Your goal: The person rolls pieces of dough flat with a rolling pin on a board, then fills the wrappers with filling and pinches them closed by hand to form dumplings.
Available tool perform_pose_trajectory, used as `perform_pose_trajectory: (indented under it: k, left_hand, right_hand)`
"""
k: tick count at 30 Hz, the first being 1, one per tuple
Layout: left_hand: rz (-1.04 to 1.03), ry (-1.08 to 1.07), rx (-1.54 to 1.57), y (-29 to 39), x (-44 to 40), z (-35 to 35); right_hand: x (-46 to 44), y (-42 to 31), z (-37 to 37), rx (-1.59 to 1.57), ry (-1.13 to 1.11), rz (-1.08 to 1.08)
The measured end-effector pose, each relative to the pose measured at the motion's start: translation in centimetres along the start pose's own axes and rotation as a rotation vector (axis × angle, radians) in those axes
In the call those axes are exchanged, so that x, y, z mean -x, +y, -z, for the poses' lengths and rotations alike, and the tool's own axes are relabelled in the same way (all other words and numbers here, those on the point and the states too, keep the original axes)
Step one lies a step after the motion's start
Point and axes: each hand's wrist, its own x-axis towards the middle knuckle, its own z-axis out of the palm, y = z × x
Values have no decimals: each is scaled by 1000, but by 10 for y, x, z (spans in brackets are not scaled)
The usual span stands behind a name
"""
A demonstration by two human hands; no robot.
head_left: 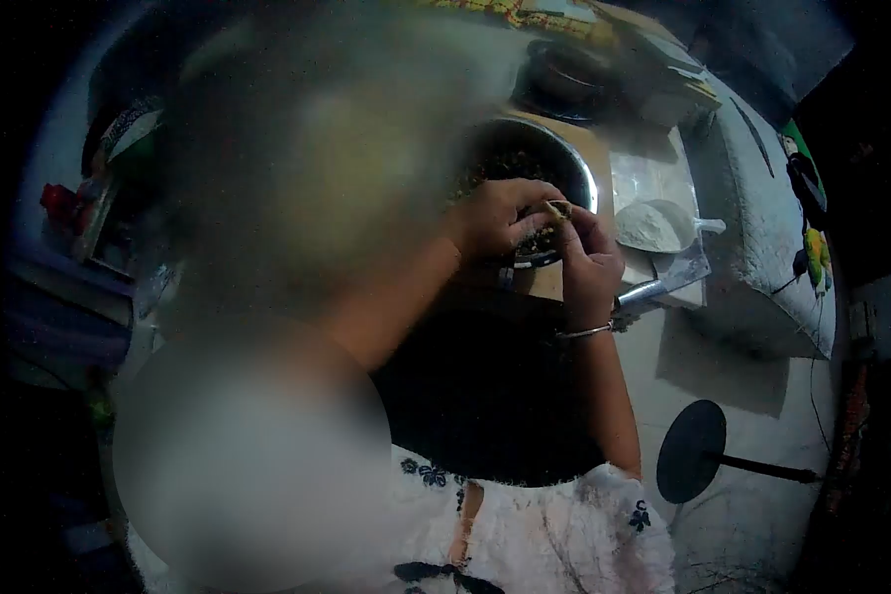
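A small pale piece of dough [558, 209] with something dark on it is pinched between my two hands. My left hand [505, 216] has its fingertips closed on the left side of the piece. On its other side, my right hand [592, 259] holds it between thumb and fingers; a bangle circles that wrist. Both hands are above the near part of a metal bowl [582, 168], which contains a dark, crumbly mix. To the right, a white bowl with a handle [705, 227] holds white powder [653, 228]. A shiny metal rod [641, 294] lies just beyond my right hand.
A dark pot [562, 79] stands behind the bowl. At the right is a pale block-like piece of furniture [762, 218]. A black disc on a stem [693, 450] is at the lower right. Blur hides much of the left side.
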Motion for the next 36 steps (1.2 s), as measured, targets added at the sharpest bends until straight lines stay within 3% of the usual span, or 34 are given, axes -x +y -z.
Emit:
perform_pose_trajectory:
  k: [6, 9, 12, 18, 20, 23, 36]
  left_hand:
    - [15, 40, -27, 4, 0, -4]
    - [-4, 26, 130, -1, 0, -7]
    - [-116, -60, -11, -10, 3, -6]
    - [-108, 6, 77, -12, 5, -11]
    - [29, 7, 158, -6, 6, -12]
    - [7, -44, 46, 0, 2, -7]
    - [24, 3, 84, -1, 3, -11]
  right_hand:
    - [1, 8, -1, 53, 34, 102]
    - [1, 13, 1, 50, 52, 108]
    - [0, 10, 1, 16, 41, 70]
    - [1, 5, 2, -4, 28, 39]
    - [2, 3, 1, 13, 30, 24]
    - [2, 2, 1, -10, 22, 19]
    - [2, 8, 3, -47, 37, -14]
